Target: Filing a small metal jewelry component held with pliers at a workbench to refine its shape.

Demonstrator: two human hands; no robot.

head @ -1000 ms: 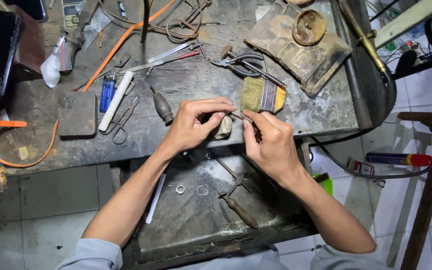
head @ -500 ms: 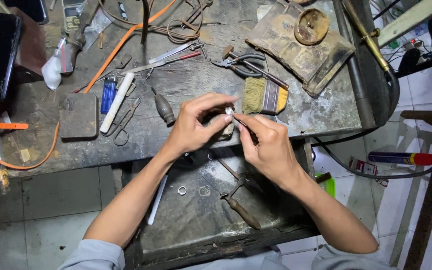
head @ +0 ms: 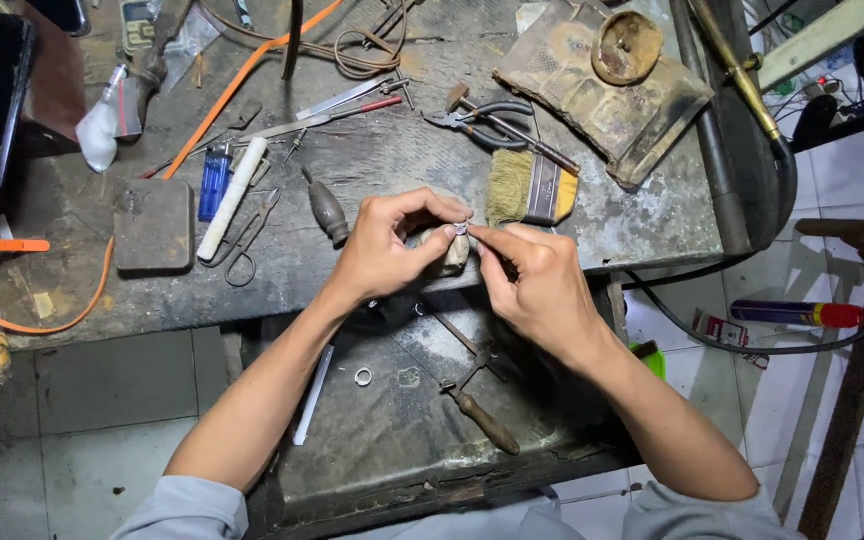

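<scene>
Both hands [head: 462, 255] lower, pinching ring [head: 461, 229]

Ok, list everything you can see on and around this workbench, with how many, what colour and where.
workbench: one, grey and worn, across the top
small silvery piece: one, pinched between both hands
brush: one, yellowish bristles, just beyond the hands
pliers: one, dark handles, above the brush
lighter: one, blue, left of centre
white stick: one, beside the lighter
dark block: one, left of the stick
orange hose: one, left edge
lower tray: one, dark, under the bench
ring: one, silvery, in the tray
wooden-handled tool: one, brown, in the tray
spray can: one, blue with red cap, floor at right
left hand: fingers on the piece
right hand: fingers on the piece
</scene>
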